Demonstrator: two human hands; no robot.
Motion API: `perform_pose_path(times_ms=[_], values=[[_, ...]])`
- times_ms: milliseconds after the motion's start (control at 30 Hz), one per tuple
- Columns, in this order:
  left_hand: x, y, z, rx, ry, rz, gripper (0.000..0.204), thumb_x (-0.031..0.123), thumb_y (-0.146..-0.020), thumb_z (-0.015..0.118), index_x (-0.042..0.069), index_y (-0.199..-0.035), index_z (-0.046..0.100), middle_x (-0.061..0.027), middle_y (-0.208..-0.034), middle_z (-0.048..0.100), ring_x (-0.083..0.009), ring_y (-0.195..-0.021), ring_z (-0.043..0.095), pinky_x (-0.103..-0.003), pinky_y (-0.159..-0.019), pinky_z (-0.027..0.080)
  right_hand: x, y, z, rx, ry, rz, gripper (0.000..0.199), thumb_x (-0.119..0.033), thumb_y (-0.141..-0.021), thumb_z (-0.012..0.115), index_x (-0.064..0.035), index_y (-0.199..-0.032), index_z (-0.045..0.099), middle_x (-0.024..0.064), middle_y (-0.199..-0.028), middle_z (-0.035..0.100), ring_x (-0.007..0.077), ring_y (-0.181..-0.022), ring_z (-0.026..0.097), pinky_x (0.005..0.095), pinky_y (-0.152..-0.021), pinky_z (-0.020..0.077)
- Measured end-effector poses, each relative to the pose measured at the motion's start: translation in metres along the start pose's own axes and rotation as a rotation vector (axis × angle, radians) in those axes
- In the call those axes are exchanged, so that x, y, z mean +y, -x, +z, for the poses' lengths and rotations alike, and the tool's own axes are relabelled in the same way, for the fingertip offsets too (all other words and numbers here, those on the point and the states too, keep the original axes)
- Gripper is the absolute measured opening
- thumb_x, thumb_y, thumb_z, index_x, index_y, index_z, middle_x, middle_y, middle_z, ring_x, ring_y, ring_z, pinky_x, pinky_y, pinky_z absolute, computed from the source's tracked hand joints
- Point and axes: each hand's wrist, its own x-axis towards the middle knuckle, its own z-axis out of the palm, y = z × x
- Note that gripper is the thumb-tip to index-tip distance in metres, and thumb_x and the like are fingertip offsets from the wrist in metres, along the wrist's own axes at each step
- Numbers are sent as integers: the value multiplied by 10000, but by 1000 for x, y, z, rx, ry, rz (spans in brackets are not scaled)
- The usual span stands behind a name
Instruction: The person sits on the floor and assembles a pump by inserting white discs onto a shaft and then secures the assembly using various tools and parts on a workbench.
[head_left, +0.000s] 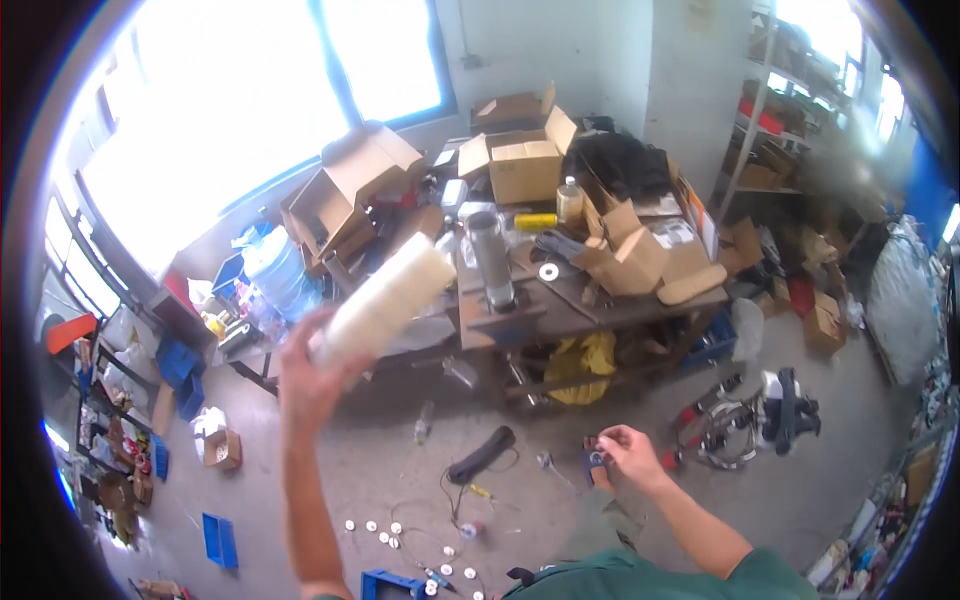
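Observation:
My left hand (312,375) is wrapped round the lower end of a thick, cream-coloured cylinder (392,292). The cylinder is raised and tilted, its upper end toward the workbench (560,325); motion blurs it a little. Lower and to the right, my right hand (635,458) has its fingers drawn together in a pinch above my foot. Whatever is between those fingertips is too small to make out. Several small white discs (396,527) lie scattered on the floor below, beside a blue bin (390,585).
Open cardboard boxes (525,170), a grey cylinder (490,260) and a bottle (569,200) crowd the bench. A dark cable bundle (482,455) and a yellow-handled screwdriver (482,492) lie on the floor. A blue tray (219,541) sits left; black-and-red equipment (725,425) stands right.

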Motion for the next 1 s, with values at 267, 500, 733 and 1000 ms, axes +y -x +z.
perform_pose_path(times_ms=[267, 500, 733, 1000], values=[[48, -247, 108, -332, -832, 35, 651, 321, -623, 910, 15, -1181, 772, -175, -1027, 784, -312, -945, 761, -400, -917, 579, -7, -227, -118, 7, 213, 13, 135, -131, -981, 713, -13, -1047, 711, 44, -886, 743, 112, -762, 683, 268, -662, 538], [99, -356, 184, -808, -1250, -57, 620, 308, -535, 947, 16, -1062, 798, -185, -929, 765, -343, -909, 734, -421, -906, 563, -41, -432, -37, -33, 645, -325, 222, -234, -926, 695, -52, -1051, 713, 202, -1027, 743, 402, -985, 722, 508, -815, 577], [104, -399, 240, -915, -1361, 52, 529, 340, -562, 908, 66, -1008, 824, -170, -906, 769, -348, -940, 725, -423, -885, 566, 3, -616, 33, 112, 1262, -177, 376, -216, -1036, 557, -58, -1375, 523, 171, -1313, 584, 336, -1160, 680, 481, -891, 608], [38, -349, 239, -744, -1051, 193, 725, 312, -678, 924, 89, -1308, 643, -171, -1236, 659, -387, -1054, 652, -482, -919, 537, 16, -646, 27, 227, 1030, -1, 305, -223, -971, 675, -19, -1194, 631, 227, -1143, 648, 402, -1140, 662, 506, -917, 554]])
